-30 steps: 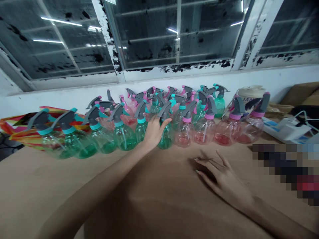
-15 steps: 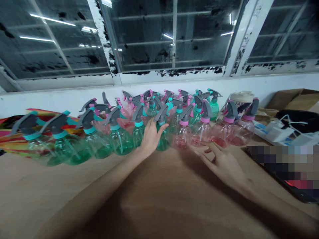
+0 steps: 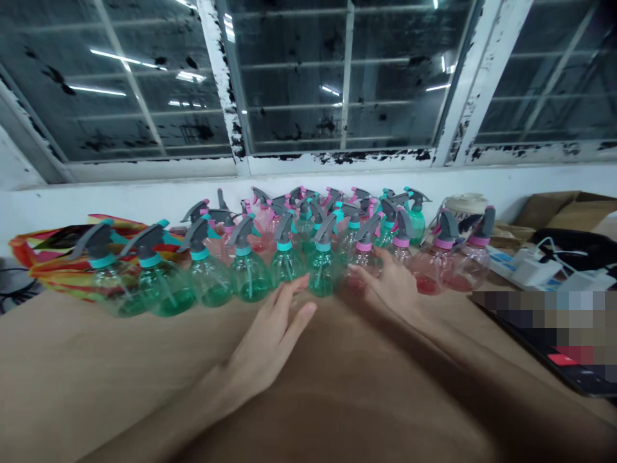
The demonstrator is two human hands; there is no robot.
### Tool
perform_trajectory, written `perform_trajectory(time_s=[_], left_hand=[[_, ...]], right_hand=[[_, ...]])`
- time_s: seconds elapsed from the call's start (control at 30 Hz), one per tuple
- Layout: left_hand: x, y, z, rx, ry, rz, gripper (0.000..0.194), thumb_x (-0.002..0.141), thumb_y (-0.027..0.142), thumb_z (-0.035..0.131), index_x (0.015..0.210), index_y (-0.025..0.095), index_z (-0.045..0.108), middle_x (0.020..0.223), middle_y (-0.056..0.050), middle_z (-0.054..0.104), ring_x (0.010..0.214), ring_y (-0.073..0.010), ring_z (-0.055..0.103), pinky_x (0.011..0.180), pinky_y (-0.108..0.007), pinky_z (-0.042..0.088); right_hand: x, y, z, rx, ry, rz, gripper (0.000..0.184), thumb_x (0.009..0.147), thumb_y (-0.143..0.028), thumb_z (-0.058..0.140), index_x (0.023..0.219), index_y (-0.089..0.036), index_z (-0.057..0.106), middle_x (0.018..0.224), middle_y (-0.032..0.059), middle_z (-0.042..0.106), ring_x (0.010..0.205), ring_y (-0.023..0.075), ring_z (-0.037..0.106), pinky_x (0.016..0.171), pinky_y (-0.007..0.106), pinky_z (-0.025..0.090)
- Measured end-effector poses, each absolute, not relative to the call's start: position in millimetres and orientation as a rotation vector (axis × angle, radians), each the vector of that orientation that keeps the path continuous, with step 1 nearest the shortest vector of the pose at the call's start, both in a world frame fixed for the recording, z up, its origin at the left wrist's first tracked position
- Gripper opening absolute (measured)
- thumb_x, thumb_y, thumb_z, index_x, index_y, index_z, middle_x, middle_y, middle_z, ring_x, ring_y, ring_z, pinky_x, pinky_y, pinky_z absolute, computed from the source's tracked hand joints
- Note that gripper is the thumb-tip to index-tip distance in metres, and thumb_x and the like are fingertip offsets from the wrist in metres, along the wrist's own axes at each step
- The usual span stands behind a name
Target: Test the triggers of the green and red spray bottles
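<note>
A front row of spray bottles with grey trigger heads stands upright on the table. The left ones are green with teal collars, the right ones pink with pink collars. My left hand (image 3: 274, 328) is open above the tabletop, fingers stretched toward a green spray bottle (image 3: 288, 263) and holding nothing. My right hand (image 3: 398, 286) is on a pink spray bottle (image 3: 362, 262), its thumb across the front and its fingers at the right side, slightly blurred. Left of that bottle stands another green spray bottle (image 3: 322, 273). Coloured liquid lies low in the bottles.
More spray bottles (image 3: 332, 199) crowd behind the front row against the white wall. A bright patterned bag (image 3: 62, 270) lies at left. At right are a white container (image 3: 466, 204), a cardboard box (image 3: 569, 212), white chargers (image 3: 535, 267) and a dark-edged device (image 3: 578, 379), partly pixelated.
My left hand has come off a green bottle and drawn back toward me. My right hand has moved forward and left onto a pink bottle. The view has shifted slightly.
</note>
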State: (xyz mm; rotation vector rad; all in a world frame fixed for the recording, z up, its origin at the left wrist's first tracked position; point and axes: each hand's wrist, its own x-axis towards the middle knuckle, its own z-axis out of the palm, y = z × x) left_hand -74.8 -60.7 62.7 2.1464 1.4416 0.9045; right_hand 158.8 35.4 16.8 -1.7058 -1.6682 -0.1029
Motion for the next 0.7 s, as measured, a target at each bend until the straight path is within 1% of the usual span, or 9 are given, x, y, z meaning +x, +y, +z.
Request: perform_trajectory(time_s=[0.1,0.17,0.27,0.33,0.4,0.5,0.57,0.63,0.7], left_hand=[[-80.8,-79.2,63.6,2.111,1.411,0.812,0.034,0.094,0.042,0.036,0.127,0.033,0.035,0.126,-0.001,0.052,0.105,-0.0191,0.056,0.095,-0.041,0.041],[-82.4,-86.2,64.4,2.108,1.377,0.777,0.033,0.093,0.042,0.038,0.125,0.034,0.037,0.118,0.0,0.056,0.102,-0.0184,0.058,0.093,-0.04,0.043],[-80.7,-89.2,66.3,2.143,1.334,0.756,0.029,0.092,0.038,0.043,0.121,0.034,0.041,0.112,0.001,0.06,0.099,-0.0188,0.059,0.091,-0.039,0.044],[-77.1,-86.3,67.3,2.15,1.331,0.738,0.03,0.091,0.038,0.044,0.12,0.032,0.042,0.113,0.0,0.06,0.099,-0.0209,0.06,0.089,-0.042,0.044],[-72.6,-80.2,67.5,2.129,1.324,0.763,0.037,0.088,0.04,0.048,0.123,0.029,0.042,0.118,-0.004,0.058,0.104,-0.0241,0.057,0.091,-0.045,0.043],[-67.2,-69.9,67.3,2.067,1.21,0.843,0.063,0.076,0.045,0.063,0.13,0.025,0.037,0.131,-0.01,0.049,0.118,-0.029,0.047,0.096,-0.047,0.04],[-65.5,-66.3,68.4,2.012,1.075,0.857,0.078,0.07,0.042,0.071,0.134,0.024,0.032,0.137,-0.011,0.043,0.121,-0.0305,0.044,0.098,-0.048,0.039],[-65.3,-66.6,70.9,1.929,0.951,0.855,0.083,0.068,0.036,0.074,0.136,0.026,0.027,0.137,-0.01,0.043,0.117,-0.0295,0.049,0.095,-0.048,0.041],[-66.4,-69.6,74.0,1.861,0.877,0.874,0.079,0.07,0.032,0.073,0.135,0.028,0.028,0.135,-0.009,0.045,0.11,-0.0276,0.054,0.089,-0.044,0.047]], right_hand=[[155.8,30.4,13.2,-1.701,-1.655,-0.147,0.066,0.078,-0.068,0.038,0.119,-0.018,0.05,0.11,0.0146,0.063,0.087,0.0335,0.063,0.062,0.043,0.047],[156.1,21.7,12.8,-1.697,-1.657,-0.176,0.063,0.08,-0.067,0.038,0.118,-0.018,0.05,0.111,0.0141,0.063,0.086,0.0328,0.063,0.061,0.042,0.047],[156.5,0.7,15.0,-1.68,-1.695,-0.209,0.062,0.08,-0.067,0.038,0.115,-0.018,0.051,0.106,0.0127,0.064,0.084,0.0313,0.064,0.059,0.039,0.047],[154.1,-18.2,17.4,-1.662,-1.738,-0.222,0.061,0.079,-0.067,0.039,0.113,-0.018,0.052,0.101,0.011,0.066,0.08,0.0293,0.065,0.058,0.038,0.047],[148.5,-39.5,19.2,-1.624,-1.805,-0.239,0.06,0.078,-0.068,0.041,0.111,-0.019,0.052,0.098,0.0094,0.066,0.077,0.0277,0.065,0.056,0.036,0.047],[134.9,-70.2,19.4,-1.437,-1.987,-0.3,0.059,0.076,-0.068,0.044,0.106,-0.019,0.055,0.091,0.0084,0.066,0.08,0.0271,0.064,0.053,0.034,0.046],[123.8,-85.8,17.8,-1.3,-2.047,-0.336,0.06,0.072,-0.07,0.048,0.1,-0.017,0.056,0.082,0.0082,0.066,0.079,0.0277,0.063,0.053,0.035,0.047],[111.9,-96.0,15.1,-1.193,-2.075,-0.331,0.062,0.069,-0.071,0.051,0.099,-0.016,0.056,0.082,0.0088,0.066,0.079,0.028,0.062,0.054,0.036,0.048],[100.1,-100.9,11.7,-1.119,-2.089,-0.302,0.064,0.067,-0.072,0.053,0.097,-0.015,0.057,0.084,0.0102,0.066,0.078,0.0279,0.062,0.056,0.037,0.049]])
